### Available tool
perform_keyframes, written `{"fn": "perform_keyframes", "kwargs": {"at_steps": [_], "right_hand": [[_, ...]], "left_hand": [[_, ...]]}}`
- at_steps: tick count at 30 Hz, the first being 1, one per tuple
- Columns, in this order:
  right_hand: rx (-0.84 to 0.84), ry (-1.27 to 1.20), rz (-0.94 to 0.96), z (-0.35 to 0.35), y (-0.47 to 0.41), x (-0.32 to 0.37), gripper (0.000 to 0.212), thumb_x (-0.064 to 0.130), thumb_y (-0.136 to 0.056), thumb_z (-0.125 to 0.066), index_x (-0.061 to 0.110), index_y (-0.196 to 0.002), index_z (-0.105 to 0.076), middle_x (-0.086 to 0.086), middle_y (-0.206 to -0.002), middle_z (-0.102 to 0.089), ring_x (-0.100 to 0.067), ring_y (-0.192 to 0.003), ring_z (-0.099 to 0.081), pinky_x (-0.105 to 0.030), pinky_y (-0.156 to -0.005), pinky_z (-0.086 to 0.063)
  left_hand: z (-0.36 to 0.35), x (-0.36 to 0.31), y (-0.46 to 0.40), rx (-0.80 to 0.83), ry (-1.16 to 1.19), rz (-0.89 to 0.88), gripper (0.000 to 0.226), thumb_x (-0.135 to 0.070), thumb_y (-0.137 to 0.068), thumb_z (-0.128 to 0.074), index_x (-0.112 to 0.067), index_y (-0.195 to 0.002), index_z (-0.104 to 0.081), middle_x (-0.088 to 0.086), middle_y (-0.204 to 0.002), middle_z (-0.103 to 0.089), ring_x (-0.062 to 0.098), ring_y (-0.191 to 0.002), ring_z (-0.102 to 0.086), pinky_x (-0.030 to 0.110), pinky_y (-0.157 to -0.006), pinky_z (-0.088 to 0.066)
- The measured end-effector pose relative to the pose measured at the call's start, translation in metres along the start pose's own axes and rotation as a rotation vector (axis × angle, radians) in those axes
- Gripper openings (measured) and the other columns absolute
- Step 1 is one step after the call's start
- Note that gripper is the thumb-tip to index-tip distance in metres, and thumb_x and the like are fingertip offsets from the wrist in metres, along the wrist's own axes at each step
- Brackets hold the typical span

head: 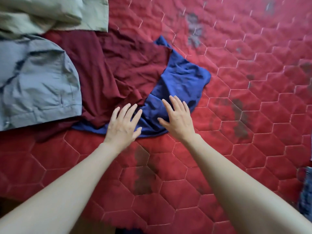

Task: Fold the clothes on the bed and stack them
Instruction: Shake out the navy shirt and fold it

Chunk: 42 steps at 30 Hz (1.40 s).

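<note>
Status: barely started, by the look of it. Nothing on the bed (236, 115) reads as a folded item, and there is no stack anywhere in view.

Clothes sit in a loose overlapping heap at the left side of the red quilted cover:
- blue garment (182, 78), crumpled, nearest the person, part tucked under the maroon one
- maroon garment (108, 65), wrinkled, spread across the middle of the heap, lying over the blue one's left part
- grey garment (38, 85), far left, on top of the maroon one's edge; lies flattish but I wouldn't call it folded
- pale green garment (50, 12), top left corner, bunched, partly out of shot

Hands: both out over the near edge of the heap, palms down. Left hand (124, 124) has fingers straight and spread, over the spot where maroon meets blue. Right hand (178, 118) also has fingers straight and spread, over the blue cloth. Neither holds anything. Can't tell if they press on the fabric or hover just above it.

My read: the blue one is likely the first pick, needs pulling clear of the maroon. Left to do: all four visible pieces folded, then stacked. Plenty of bare cover to the right for that.
</note>
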State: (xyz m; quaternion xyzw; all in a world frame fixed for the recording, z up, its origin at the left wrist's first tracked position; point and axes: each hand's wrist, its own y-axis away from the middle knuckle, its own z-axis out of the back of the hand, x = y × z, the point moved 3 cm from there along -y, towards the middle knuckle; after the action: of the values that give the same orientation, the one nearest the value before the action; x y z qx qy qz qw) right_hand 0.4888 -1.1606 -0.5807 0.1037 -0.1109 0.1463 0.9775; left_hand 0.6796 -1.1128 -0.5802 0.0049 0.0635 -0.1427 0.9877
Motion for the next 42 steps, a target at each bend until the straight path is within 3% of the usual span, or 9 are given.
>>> {"fn": "perform_keyframes", "kwargs": {"at_steps": [6,11,16,21,27,32,35,38,42], "right_hand": [[0.262,0.152,0.142,-0.041,0.01,-0.008,0.087,0.046,-0.077,-0.07,0.022,-0.151,-0.029,-0.012,-0.158,-0.023,-0.025,-0.147,-0.018,-0.05,-0.118,-0.01],[-0.091,0.268,0.284,-0.047,0.018,-0.014,0.057,0.013,-0.067,-0.068,0.011,-0.124,-0.064,-0.013,-0.127,-0.062,-0.027,-0.117,-0.06,-0.043,-0.098,-0.048],[-0.23,0.247,0.263,-0.02,-0.006,-0.019,0.015,0.007,-0.072,-0.077,0.014,-0.084,-0.072,-0.003,-0.077,-0.067,-0.024,-0.069,-0.065,-0.031,-0.06,-0.052],[-0.365,-0.026,0.118,0.077,-0.027,0.001,0.006,0.013,-0.084,-0.069,0.01,-0.088,-0.072,-0.006,-0.078,-0.067,-0.029,-0.071,-0.066,-0.036,-0.054,-0.051],[-0.448,-0.183,0.148,0.24,-0.058,0.042,0.013,0.016,-0.089,-0.063,0.008,-0.097,-0.07,-0.008,-0.092,-0.069,-0.031,-0.084,-0.063,-0.037,-0.072,-0.046],[-0.592,-0.263,0.169,0.409,-0.051,0.073,0.012,0.014,-0.085,-0.066,0.008,-0.094,-0.071,-0.009,-0.09,-0.071,-0.028,-0.085,-0.064,-0.031,-0.076,-0.041],[-0.633,-0.31,0.192,0.487,-0.02,0.077,0.012,0.014,-0.083,-0.067,0.01,-0.094,-0.072,-0.002,-0.087,-0.072,-0.014,-0.08,-0.063,-0.025,-0.077,-0.045],[-0.648,-0.334,0.209,0.53,0.024,0.067,0.012,0.011,-0.083,-0.067,0.012,-0.094,-0.073,0.008,-0.081,-0.066,0.0,-0.075,-0.056,-0.008,-0.071,-0.04],[-0.646,-0.344,0.193,0.527,0.089,0.03,0.013,0.009,-0.083,-0.066,0.012,-0.093,-0.073,0.006,-0.084,-0.068,-0.009,-0.076,-0.061,-0.017,-0.075,-0.046]], "left_hand": [[-0.05,0.007,0.04,0.144,-0.031,-0.055,0.065,-0.048,-0.076,-0.074,-0.012,-0.128,-0.062,0.016,-0.135,-0.056,0.032,-0.124,-0.055,0.052,-0.1,-0.044],[-0.056,0.022,0.04,-0.077,0.026,-0.003,0.037,-0.019,-0.083,-0.051,-0.009,-0.113,-0.07,0.012,-0.119,-0.066,0.032,-0.109,-0.063,0.045,-0.089,-0.05],[-0.03,0.04,0.029,-0.199,0.156,0.095,0.024,-0.004,-0.082,-0.052,-0.007,-0.094,-0.072,0.008,-0.083,-0.067,0.031,-0.074,-0.066,0.037,-0.059,-0.052],[0.058,0.054,0.009,-0.314,0.34,0.282,0.039,0.003,-0.073,-0.049,-0.008,-0.103,-0.072,0.011,-0.09,-0.069,0.033,-0.077,-0.065,0.041,-0.067,-0.048],[0.228,0.081,-0.051,-0.497,0.398,0.269,0.038,0.011,-0.075,-0.052,-0.004,-0.105,-0.071,0.017,-0.097,-0.069,0.037,-0.087,-0.066,0.047,-0.072,-0.052],[0.392,0.076,-0.078,-0.574,0.45,0.149,0.031,0.008,-0.08,-0.059,-0.008,-0.103,-0.072,0.012,-0.1,-0.072,0.028,-0.093,-0.066,0.035,-0.084,-0.047],[0.463,0.053,-0.076,-0.579,0.506,0.059,0.024,0.002,-0.082,-0.065,-0.012,-0.101,-0.072,0.003,-0.094,-0.072,0.004,-0.084,-0.062,0.018,-0.078,-0.042],[0.499,0.018,-0.064,-0.572,0.588,-0.013,0.021,-0.003,-0.084,-0.067,-0.015,-0.1,-0.072,-0.005,-0.089,-0.07,-0.011,-0.079,-0.059,0.01,-0.075,-0.042],[0.484,-0.042,-0.038,-0.542,0.615,-0.051,0.023,-0.01,-0.082,-0.062,-0.016,-0.101,-0.072,-0.007,-0.089,-0.069,0.0,-0.084,-0.06,0.013,-0.079,-0.043]]}}
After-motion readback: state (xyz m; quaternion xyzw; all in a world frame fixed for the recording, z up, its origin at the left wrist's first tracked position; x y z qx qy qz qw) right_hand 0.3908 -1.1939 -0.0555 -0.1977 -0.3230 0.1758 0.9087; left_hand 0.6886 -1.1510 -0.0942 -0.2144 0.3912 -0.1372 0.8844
